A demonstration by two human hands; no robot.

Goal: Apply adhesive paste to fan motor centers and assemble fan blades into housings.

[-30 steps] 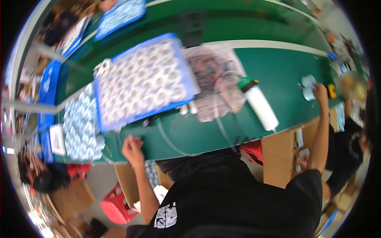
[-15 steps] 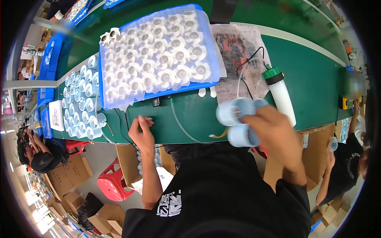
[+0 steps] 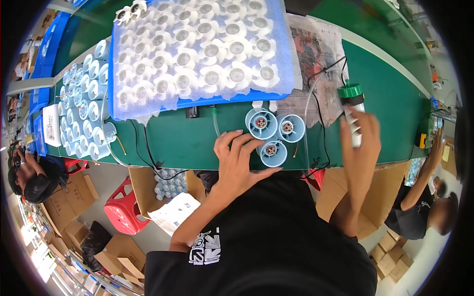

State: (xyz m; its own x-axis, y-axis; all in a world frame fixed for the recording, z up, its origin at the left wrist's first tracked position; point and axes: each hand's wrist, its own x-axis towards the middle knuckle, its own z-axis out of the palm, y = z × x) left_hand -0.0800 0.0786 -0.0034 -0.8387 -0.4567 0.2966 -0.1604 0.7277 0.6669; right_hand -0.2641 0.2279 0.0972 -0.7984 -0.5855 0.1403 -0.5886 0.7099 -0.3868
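Three light-blue round plastic housings [image 3: 291, 129], each with a small metal part at its centre, stand grouped with mouths up at the table's front. Beside them my left hand [image 3: 238, 160] has its fingers spread, the fingertips and thumb close about the nearest housing; whether they touch it I cannot tell. To the right, my right hand [image 3: 361, 135] is closed round a white cylinder [image 3: 356, 109] with a green cap and a black collar. A thin clear tube [image 3: 307, 113] runs from the cap. My right fingers cover much of the cylinder.
A blue tray [image 3: 276, 94] holds rows of white bladed parts on thin sheeting. Many light-blue housings [image 3: 94, 89] stand at left. Black cables [image 3: 323, 133] cross the green table [image 3: 390, 128]. Cardboard boxes [image 3: 380, 197] and a red stool [image 3: 123, 207] are below; other people sit at both sides.
The three housings, held in my right hand before, now stand on the table. My right hand has moved right onto the white cylinder. My left hand has come across to the housings and spread.
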